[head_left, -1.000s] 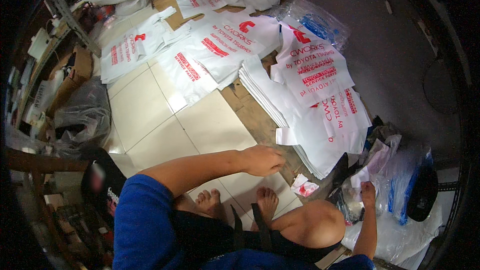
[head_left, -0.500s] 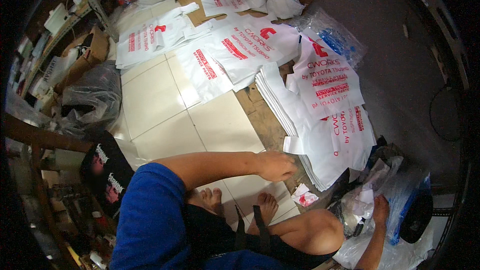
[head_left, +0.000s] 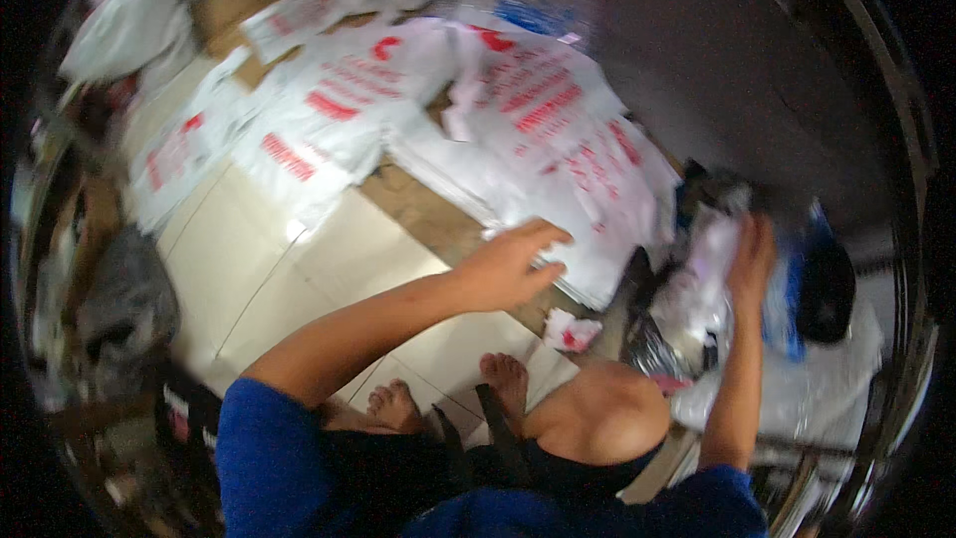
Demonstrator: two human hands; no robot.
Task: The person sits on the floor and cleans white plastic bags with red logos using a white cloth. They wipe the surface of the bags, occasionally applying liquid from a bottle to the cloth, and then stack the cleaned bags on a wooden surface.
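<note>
My left hand [head_left: 510,267] hovers at the near left edge of a stack of white plastic bags with red print [head_left: 468,174]. Its thumb and fingers are apart, and nothing shows between them. My right hand [head_left: 752,257] reaches over a heap of clear and white plastic [head_left: 692,284] on the right. Motion blurs its fingers, so whether they grip the plastic beside them cannot be made out. A small crumpled white piece with red marks [head_left: 571,330] lies between my left hand and my knee.
More red-printed white bags [head_left: 349,80] lie spread over cardboard and pale floor tiles [head_left: 264,244]. A blue item in clear plastic [head_left: 538,15] lies at the back. A black rounded object [head_left: 827,289] stands right of my right hand. Grey plastic [head_left: 124,289] is bunched at the left.
The view has turned, so the bags appear farther left. My left hand has gone from loosely curled to spread, closer over the stack. My right hand has reached farther forward over the plastic heap.
</note>
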